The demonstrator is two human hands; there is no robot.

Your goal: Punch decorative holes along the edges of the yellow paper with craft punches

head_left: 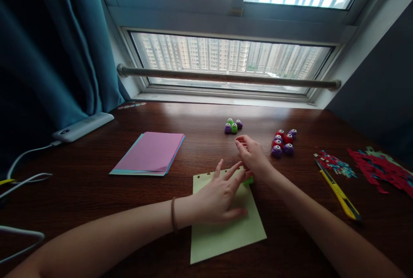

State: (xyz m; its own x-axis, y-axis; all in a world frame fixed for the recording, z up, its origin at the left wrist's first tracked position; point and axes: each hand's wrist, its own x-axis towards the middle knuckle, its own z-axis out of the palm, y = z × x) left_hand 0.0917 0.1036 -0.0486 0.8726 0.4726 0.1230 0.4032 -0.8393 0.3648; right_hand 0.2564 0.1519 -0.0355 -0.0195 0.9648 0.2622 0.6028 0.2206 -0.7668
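Bare forearms; a thin, seemingly brown band [174, 214] circles the left wrist.

A stack of pink and blue paper sheets [150, 154] lies on the dark wooden table [80, 183]. Two clusters of small craft punches [233, 126] [283, 143] sit near the window. A yellow utility knife [338, 192] lies beside red paper scraps [380, 168]. A white power strip [83, 126] rests by the teal curtain [48, 45].

A dark wooden desk [80, 174] stands against a wide window [229, 58] showing bright daylight and high-rise blocks. A teal curtain [48, 45] hangs far left.
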